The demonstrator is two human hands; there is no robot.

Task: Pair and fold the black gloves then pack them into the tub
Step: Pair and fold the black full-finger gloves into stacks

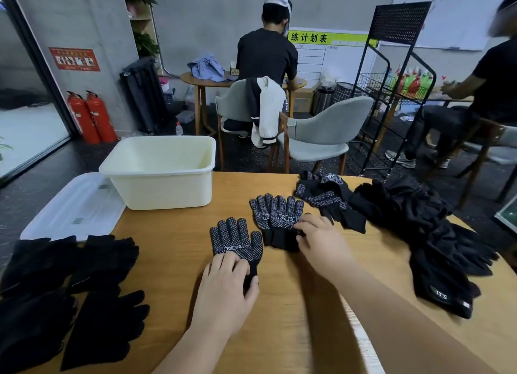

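Item: single glove (236, 240), black, dotted palm up, fingertips pointing away, lying near the middle of the table (279, 331). It is being held at the cuff by the left hand (226, 287), whose fingers (237, 264) are being curled down over the cuff while the thumb is being pressed against its right edge. Just beside it on the right, stacked gloves (279, 219), two dotted ones overlapped and slightly offset, are being gripped at the wrist end by the right hand (319, 239). Its fingers (303, 225) are being bent close together onto the fabric, though the exact pinch is being hidden by blur. Step judged in hand: pairing. For this to be done well, cuffs and fingertips are best being lined up edge to edge and smoothed flat before any fold is made, since knit fabric is likely being dragged askew by a one-sided pull. Further out: a heap of dotted gloves (324, 191) is lying beyond the right hand, touching a big pile of gloves (419, 225) along the right edge. Plain gloves (70, 289) are being kept at the near left. The tub (156, 172) is standing at the far left corner, well apart from both hands, with a lid (75, 203) just beside it. Packing is being judged as not yet begun.
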